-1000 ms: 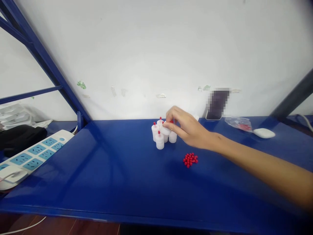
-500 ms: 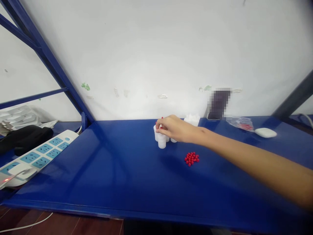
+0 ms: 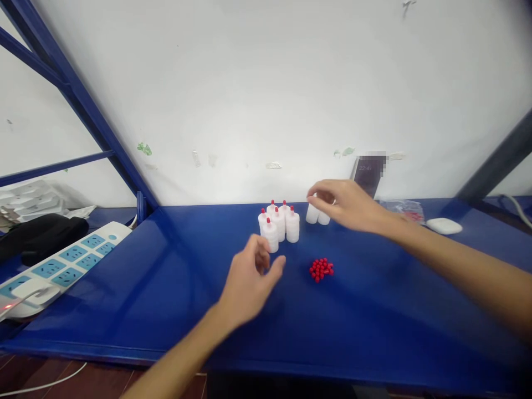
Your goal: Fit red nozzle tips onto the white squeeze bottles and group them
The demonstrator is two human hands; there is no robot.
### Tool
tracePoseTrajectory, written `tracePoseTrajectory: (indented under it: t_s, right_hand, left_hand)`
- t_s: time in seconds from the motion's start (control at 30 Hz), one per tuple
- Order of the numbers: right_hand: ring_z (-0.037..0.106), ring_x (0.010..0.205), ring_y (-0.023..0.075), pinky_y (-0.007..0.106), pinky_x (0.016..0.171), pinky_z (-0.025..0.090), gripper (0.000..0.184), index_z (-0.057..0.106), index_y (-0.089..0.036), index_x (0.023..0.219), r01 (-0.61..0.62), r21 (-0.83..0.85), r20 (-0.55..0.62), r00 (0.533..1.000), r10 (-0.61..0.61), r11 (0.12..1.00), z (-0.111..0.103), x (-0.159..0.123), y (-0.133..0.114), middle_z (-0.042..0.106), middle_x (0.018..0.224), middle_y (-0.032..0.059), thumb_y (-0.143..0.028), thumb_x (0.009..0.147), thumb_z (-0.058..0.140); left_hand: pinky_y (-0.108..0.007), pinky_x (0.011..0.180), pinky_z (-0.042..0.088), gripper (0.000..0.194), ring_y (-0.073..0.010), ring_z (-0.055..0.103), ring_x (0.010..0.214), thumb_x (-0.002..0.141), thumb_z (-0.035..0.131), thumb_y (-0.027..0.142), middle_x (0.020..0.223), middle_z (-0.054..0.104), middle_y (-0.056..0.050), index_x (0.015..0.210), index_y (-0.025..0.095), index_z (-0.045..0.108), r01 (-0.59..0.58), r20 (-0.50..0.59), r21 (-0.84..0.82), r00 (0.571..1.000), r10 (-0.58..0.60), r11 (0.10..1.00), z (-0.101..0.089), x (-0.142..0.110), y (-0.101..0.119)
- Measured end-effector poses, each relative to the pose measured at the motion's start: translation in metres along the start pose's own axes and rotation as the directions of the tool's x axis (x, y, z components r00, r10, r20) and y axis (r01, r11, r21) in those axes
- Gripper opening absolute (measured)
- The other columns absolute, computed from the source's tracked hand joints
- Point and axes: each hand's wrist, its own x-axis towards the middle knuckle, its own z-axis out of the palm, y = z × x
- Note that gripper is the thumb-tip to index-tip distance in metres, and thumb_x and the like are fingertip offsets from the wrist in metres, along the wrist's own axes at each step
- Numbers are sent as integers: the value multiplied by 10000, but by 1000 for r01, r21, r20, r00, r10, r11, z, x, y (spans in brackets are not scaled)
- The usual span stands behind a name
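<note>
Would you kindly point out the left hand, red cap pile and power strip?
Left hand [image 3: 246, 281], head view: hand's middle.
Red cap pile [image 3: 321, 270], head view: its middle.
Power strip [image 3: 61, 265], head view: top face.

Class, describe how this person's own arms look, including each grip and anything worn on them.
Both arms are bare: the left forearm and right forearm show no sleeve, watch, bracelet or cable. The left grip and right grip are ungloved human hands, each with a thumb and fingers. Finer details, such as a thin ring, are too blurred to tell.

The left hand [image 3: 248, 280] curls loosely, the right hand [image 3: 348, 205] farther forward.
</note>
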Motion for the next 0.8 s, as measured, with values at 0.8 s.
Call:
tracePoseTrajectory:
  t_s: [0.8]
  right_hand:
    - [594,635,175,328,667,469,402,549,-230,1262,-378,267,18,922,387,887,54,-57,91,628,802,-1,-365,885,512]
  left_hand:
    - [-279,594,296,417,-157,455,578,926,393,559,598,488,24,711,207,454,31,-43,471,999,-12,881,-31,66,-52]
